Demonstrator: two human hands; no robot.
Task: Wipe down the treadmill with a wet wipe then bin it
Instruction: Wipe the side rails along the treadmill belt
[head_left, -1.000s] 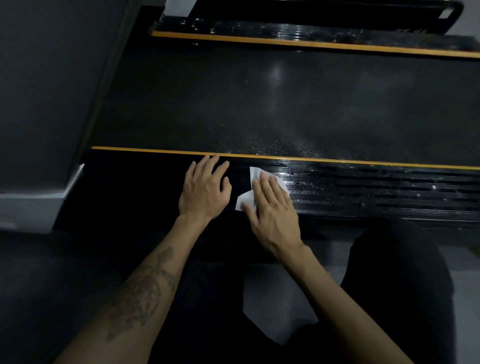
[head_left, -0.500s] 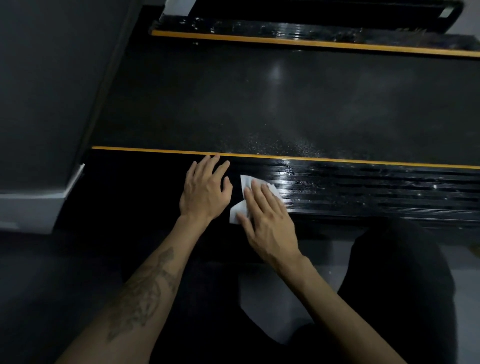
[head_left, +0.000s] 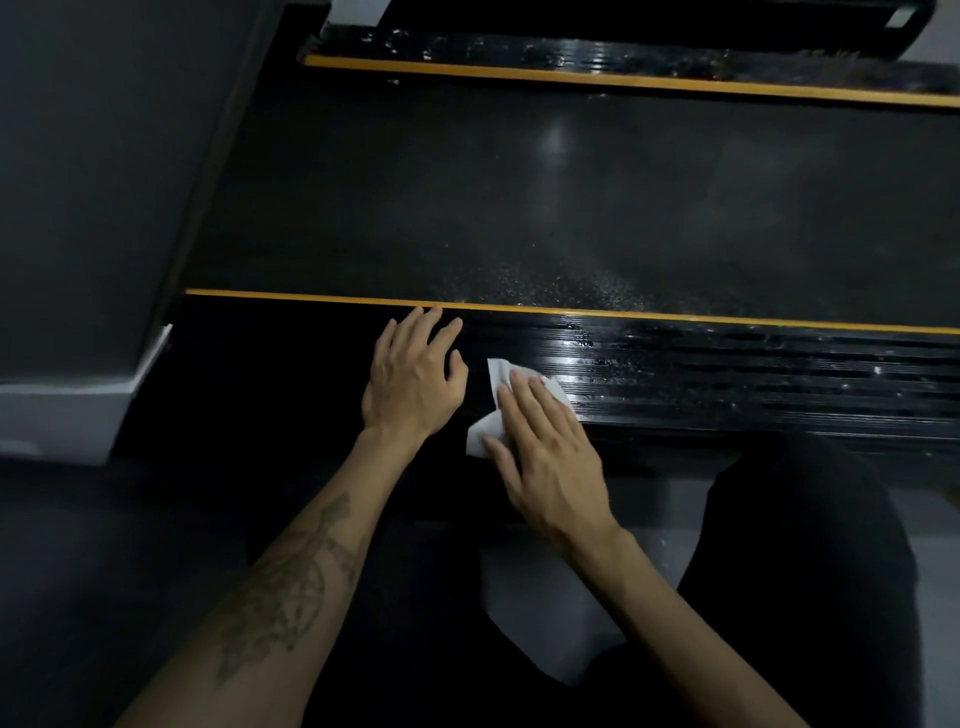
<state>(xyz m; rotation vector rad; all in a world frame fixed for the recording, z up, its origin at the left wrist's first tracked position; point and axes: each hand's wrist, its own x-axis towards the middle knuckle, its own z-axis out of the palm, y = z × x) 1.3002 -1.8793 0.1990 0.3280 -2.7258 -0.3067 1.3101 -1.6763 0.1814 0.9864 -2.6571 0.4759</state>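
The black treadmill lies across the view, its dark belt (head_left: 519, 208) between two orange-edged side rails. On the near ribbed side rail (head_left: 753, 384) my right hand (head_left: 545, 447) presses a white wet wipe (head_left: 497, 375) flat with straight fingers; the wipe's corners show beyond my fingertips and beside my thumb. Just to its left, my left hand (head_left: 413, 374) rests flat on the same rail, fingers spread and reaching the orange stripe (head_left: 311, 298). The rail to the right of the wipe glistens wet.
A grey wall with a white skirting board (head_left: 78, 405) stands at the left. My dark-clad knees (head_left: 810, 571) are at the bottom, over a pale floor (head_left: 545, 613). The far side rail (head_left: 623, 57) runs along the top. No bin is in view.
My right hand slid the wipe a little to the left along the near rail, closer to my left hand. The left hand stayed in place.
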